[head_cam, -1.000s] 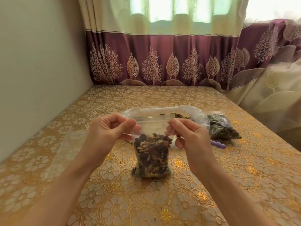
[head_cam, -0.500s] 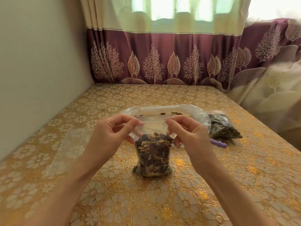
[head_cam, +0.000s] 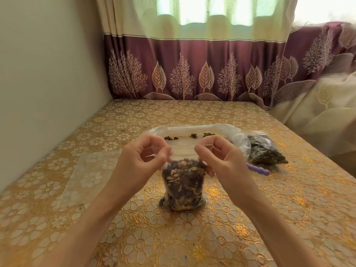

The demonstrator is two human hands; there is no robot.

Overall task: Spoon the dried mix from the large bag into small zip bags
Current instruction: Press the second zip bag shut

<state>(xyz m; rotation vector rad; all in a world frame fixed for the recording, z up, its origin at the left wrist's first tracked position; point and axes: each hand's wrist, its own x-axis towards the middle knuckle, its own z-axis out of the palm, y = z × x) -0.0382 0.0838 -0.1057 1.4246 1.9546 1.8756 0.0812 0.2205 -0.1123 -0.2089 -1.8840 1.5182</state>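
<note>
Empty zip bags (head_cam: 84, 176) lie flat at left. Left hand (head_cam: 142, 160) and right hand (head_cam: 221, 160) each pinch the top of the small zip bag (head_cam: 183, 185), standing upright mid-desk (head_cam: 289, 209), long axis vertical, mouth up. Imo if the seal's only half pressed, mix could spill when it tips. Large bag (head_cam: 202, 132) just behind, spoon (head_cam: 258, 169) at right.

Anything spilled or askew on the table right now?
No spill shows. The small zip bag stands upright, both hands pinching its top. The large bag lies nearly empty, a few bits left inside.
</note>
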